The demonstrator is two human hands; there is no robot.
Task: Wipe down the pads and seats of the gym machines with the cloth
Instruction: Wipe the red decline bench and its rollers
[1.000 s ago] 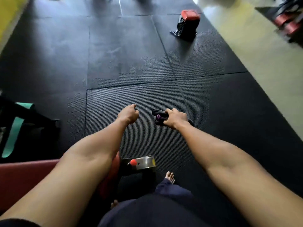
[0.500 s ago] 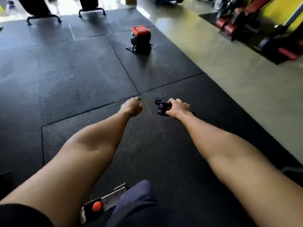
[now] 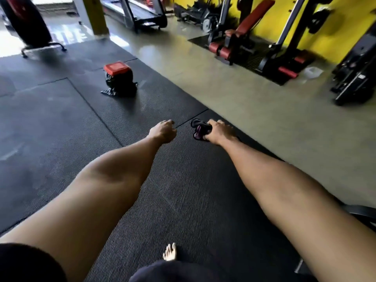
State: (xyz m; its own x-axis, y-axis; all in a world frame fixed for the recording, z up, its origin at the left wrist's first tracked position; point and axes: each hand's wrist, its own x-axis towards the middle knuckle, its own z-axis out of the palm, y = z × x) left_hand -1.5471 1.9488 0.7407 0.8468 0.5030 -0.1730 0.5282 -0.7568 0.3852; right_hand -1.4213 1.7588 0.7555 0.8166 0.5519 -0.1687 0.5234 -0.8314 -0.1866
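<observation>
On the head view I see both hands only from behind, near the middle of the frame. My left hand (image 3: 162, 131) is curled into a fist with nothing showing in it, and my right hand (image 3: 220, 132) is wrapped round the dark, purple-tinged cloth (image 3: 200, 130), part of which is buried in the palm. The cloth's free end bulges out just left of the right fingers (image 3: 213, 124), over the black mat (image 3: 61, 119), and the red-padded bench (image 3: 250, 23) at upper right is blurred.

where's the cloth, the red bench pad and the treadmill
cloth (image 3: 199, 131), head view, bunched dark fold with purple patch
red bench pad (image 3: 256, 15), head view, middle of tilted backrest
treadmill (image 3: 136, 14), head view, on the belt deck
</observation>
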